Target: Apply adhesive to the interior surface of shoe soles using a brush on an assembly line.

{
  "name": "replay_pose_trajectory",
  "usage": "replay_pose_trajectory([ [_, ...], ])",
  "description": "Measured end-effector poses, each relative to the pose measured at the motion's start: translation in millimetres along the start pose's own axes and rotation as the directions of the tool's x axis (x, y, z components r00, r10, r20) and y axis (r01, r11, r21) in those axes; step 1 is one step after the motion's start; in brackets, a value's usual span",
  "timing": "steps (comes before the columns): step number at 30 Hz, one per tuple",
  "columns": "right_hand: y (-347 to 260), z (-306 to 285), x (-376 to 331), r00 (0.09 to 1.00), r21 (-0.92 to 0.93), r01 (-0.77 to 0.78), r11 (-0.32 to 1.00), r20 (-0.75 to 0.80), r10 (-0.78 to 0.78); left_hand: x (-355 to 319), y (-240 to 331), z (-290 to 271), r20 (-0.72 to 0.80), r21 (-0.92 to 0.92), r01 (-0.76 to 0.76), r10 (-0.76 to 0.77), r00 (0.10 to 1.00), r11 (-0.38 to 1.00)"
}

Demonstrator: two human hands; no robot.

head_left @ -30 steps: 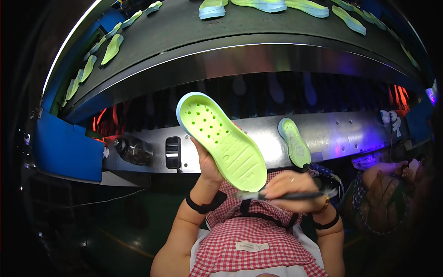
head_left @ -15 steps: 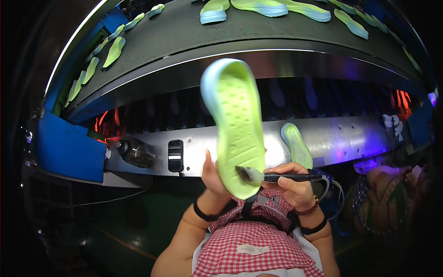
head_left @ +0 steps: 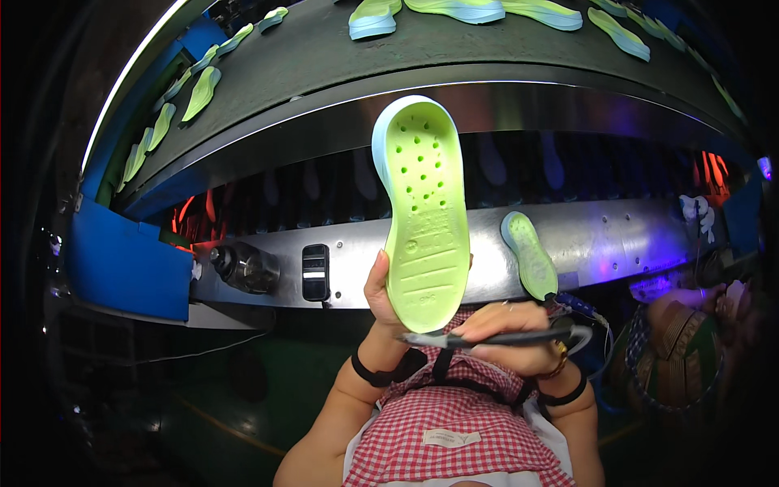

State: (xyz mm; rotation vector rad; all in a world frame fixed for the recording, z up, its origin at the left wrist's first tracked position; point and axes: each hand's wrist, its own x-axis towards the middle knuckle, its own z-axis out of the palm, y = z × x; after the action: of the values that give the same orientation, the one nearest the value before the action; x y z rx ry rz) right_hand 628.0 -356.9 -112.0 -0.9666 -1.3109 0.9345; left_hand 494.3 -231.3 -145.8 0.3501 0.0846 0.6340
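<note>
My left hand [head_left: 381, 299] grips a light green shoe sole [head_left: 426, 243] with a pale blue rim, by the edge of its lower part. The sole stands on end, inner face toward me, with small holes in the upper part and ridges below. In my right hand [head_left: 518, 357] is a brush [head_left: 535, 335], its dark handle lying across the fingers and a cable running off to the right. The brush's bristle end is at the lower tip of the sole; whether it touches I cannot tell.
On the metal ledge [head_left: 365, 280] are a second green sole [head_left: 531, 258], a dark bottle [head_left: 247, 269] and a black rectangular device [head_left: 316, 272]. Beyond, a dark conveyor belt [head_left: 324, 61] carries several soles. Red glow shows at both sides. Another person's arm [head_left: 677, 325] is at the right.
The brush has moved from the sole's inner face down to its lower tip. My right hand came lower and nearer me. The sole has turned slightly, its upper end shifting right.
</note>
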Motion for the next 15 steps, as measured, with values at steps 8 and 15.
replay_pose_trajectory([
  [8,-7,-23,9,0.997,-0.116,-0.018,0.993,0.074,0.026,5,7,-1,-0.072,0.233,-0.011,0.028,0.997,0.972],
  [15,-19,-24,-5,0.978,-0.028,-0.013,1.0,0.206,0.019,8,11,9,-0.052,-0.156,0.358,-0.369,0.928,0.921],
])
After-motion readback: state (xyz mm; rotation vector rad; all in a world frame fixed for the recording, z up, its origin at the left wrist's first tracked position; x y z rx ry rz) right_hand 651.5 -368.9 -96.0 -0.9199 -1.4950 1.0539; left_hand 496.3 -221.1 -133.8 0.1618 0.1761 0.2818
